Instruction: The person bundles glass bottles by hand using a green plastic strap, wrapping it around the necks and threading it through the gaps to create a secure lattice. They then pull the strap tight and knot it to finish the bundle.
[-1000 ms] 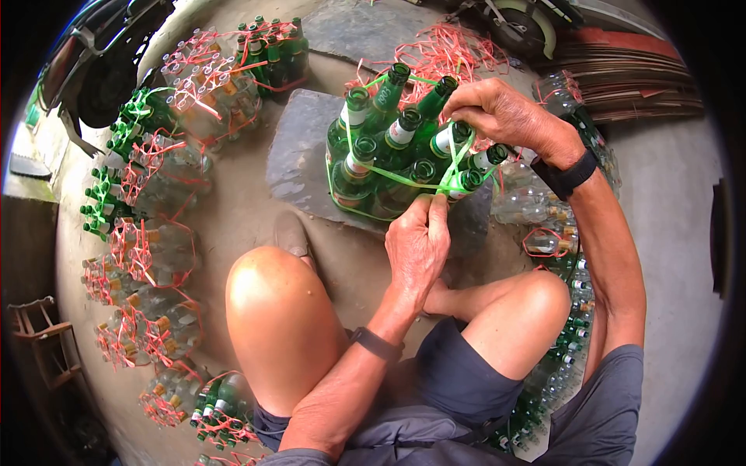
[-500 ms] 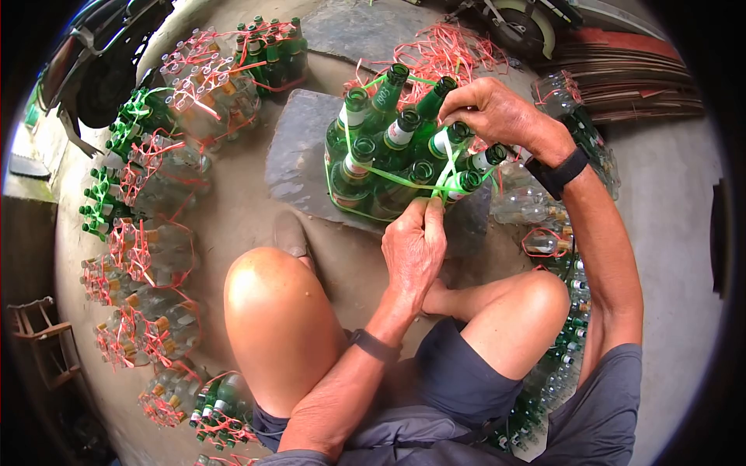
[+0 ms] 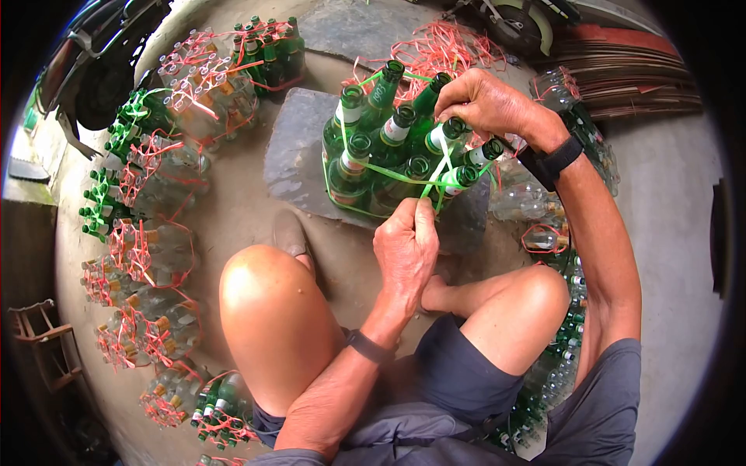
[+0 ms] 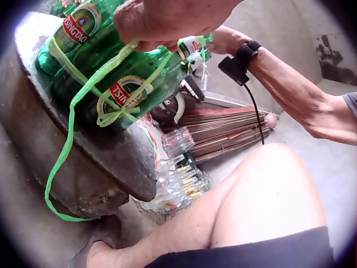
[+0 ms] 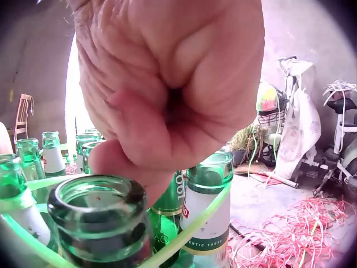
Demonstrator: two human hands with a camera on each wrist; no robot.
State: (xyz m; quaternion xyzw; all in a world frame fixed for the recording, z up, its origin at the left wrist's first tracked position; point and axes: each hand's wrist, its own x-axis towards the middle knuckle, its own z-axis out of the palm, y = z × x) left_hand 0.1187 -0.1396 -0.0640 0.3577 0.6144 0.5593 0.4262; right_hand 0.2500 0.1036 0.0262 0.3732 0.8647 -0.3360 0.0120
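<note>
Several green bottles [image 3: 395, 133] stand grouped on a grey slab [image 3: 291, 147], with green strap [image 3: 381, 172] running around their necks and lower sides. At the near side of the group, the left hand [image 3: 406, 245] pinches the strap between thumb and forefinger; a loose tail of strap [image 4: 71, 125] hangs from that hand in the left wrist view. The right hand [image 3: 486, 105] is at the far right bottle necks, fingers curled and thumb against them. In the right wrist view the right hand [image 5: 173, 84] hides whatever lies between its fingertips, just behind a bottle mouth [image 5: 97, 195].
Tied bundles of clear bottles [image 3: 159, 248] and green bottles line the floor at left; more bottles [image 3: 528, 203] stand at right. Behind the slab lies a heap of red strap [image 3: 451, 50]. Stacked flat sheets [image 3: 629, 74] and a wheel are at the back right.
The left hand has moved slightly left and drawn the pinched strap with it. The right hand has shifted a little left and up, and the bottle group appears slightly further left.
</note>
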